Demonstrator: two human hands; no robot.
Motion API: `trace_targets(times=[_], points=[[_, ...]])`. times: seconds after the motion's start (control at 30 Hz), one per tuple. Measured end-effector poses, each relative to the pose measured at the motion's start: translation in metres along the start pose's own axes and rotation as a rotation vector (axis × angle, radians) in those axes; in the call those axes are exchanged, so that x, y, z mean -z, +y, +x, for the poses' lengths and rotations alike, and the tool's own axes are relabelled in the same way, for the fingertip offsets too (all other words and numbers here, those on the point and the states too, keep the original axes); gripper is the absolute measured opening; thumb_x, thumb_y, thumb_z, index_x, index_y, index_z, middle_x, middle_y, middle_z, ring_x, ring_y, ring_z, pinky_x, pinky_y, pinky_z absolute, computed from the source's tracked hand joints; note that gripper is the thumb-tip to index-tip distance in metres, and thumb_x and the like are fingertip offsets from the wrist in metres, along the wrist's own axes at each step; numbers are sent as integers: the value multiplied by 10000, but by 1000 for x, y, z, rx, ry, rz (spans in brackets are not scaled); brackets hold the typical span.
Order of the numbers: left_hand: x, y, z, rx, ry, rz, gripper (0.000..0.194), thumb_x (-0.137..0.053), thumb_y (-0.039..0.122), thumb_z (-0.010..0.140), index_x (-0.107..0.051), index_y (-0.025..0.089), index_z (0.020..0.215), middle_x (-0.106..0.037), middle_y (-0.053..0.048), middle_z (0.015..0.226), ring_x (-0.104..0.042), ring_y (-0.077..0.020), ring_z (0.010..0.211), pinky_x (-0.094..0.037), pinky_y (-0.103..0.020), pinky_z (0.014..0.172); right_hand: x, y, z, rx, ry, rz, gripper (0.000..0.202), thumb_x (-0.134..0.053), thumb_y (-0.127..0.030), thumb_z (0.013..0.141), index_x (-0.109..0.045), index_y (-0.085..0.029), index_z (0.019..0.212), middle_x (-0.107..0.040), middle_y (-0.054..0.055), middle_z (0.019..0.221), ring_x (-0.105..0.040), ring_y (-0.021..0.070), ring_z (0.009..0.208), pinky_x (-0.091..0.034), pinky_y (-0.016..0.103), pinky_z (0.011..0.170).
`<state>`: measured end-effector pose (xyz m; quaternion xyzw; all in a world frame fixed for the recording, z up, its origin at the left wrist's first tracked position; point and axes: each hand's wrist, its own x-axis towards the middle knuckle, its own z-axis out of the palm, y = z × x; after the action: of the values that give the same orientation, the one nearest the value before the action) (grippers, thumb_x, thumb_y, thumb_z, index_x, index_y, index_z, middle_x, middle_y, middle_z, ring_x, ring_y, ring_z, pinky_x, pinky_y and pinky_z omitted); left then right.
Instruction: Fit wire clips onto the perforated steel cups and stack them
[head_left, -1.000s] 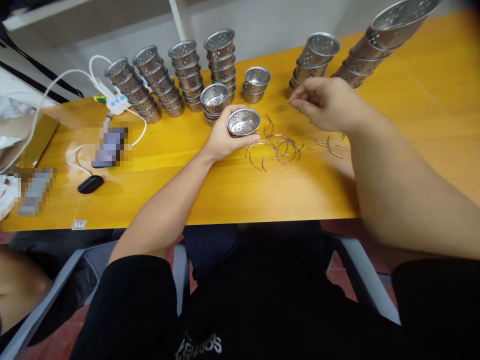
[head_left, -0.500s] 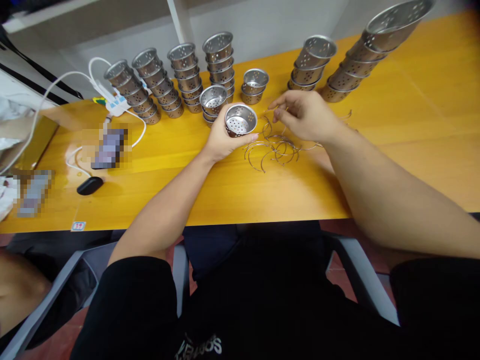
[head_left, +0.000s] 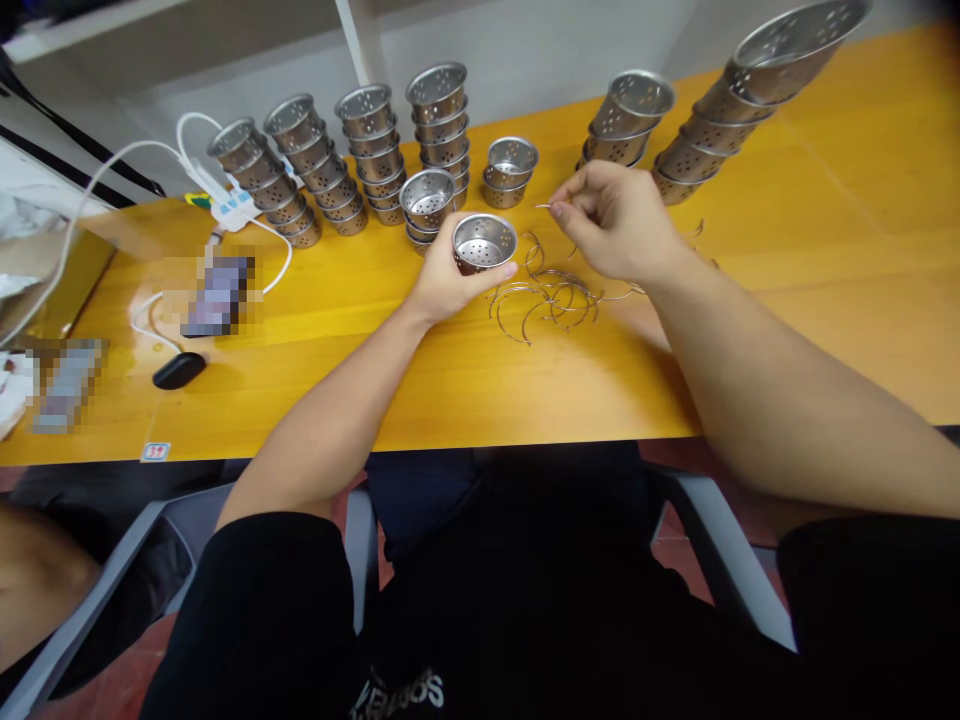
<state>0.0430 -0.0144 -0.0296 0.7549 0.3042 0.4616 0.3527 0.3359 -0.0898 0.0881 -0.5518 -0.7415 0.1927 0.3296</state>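
Note:
My left hand (head_left: 444, 278) is wrapped round a perforated metal cup (head_left: 484, 242), its open top facing up. To the right, my right hand (head_left: 611, 222) pinches a thin curved wire (head_left: 544, 206), one end of which sticks out to the left of the fingertips. Several loose curved wires (head_left: 568, 300) lie in a tangle on the yellow table, below and between the hands. Just behind the held cup stands a short stack of similar cups (head_left: 427, 200). Another short stack (head_left: 510, 172) is between and behind my hands.
Tall cup stacks (head_left: 375, 150) line the back left, with leaning stacks (head_left: 709, 135) at the back right. A white power strip (head_left: 234, 208), cables, a blurred phone (head_left: 219, 296) and a black oval object (head_left: 179, 371) are on the left. Part of another person (head_left: 41, 580) shows at lower left.
My right hand has risen slightly and closed into a pinch, with a wire end now showing at its fingertips. The cup in my left hand has tilted slightly.

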Motion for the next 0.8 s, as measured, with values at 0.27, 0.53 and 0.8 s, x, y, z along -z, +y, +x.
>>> trace_targets(times=[0.27,0.53,0.8], points=[[-6,-12,7,-41,-39,-6,1179,-956,1038,933,-539,303,1756,-706,-172,1724,-762,-396,1660,-572,-664,1510,-7,-4,-1,-15,-27,57,644,-723,-975,1144,-762,-337,1226,-718,87,897,-675,340,832,-695,565,888],[-6,-3,1,-11,-34,8,1155,-1041,989,900,-586,311,1716,-739,-160,1626,-747,-406,1629,-596,-689,1482,-11,-16,-3,7,6,170,447,-834,-791,1143,-707,-363,1129,-679,68,865,-642,320,787,-666,562,847],[-17,-8,3,-9,-21,1,1170,-1143,944,810,-612,286,1619,-779,-142,1592,-813,-405,1563,-661,-720,1435,-21,-21,-6,3,-57,130,642,-696,-1033,1131,-831,-437,1329,-839,96,979,-794,445,967,-725,726,911]])
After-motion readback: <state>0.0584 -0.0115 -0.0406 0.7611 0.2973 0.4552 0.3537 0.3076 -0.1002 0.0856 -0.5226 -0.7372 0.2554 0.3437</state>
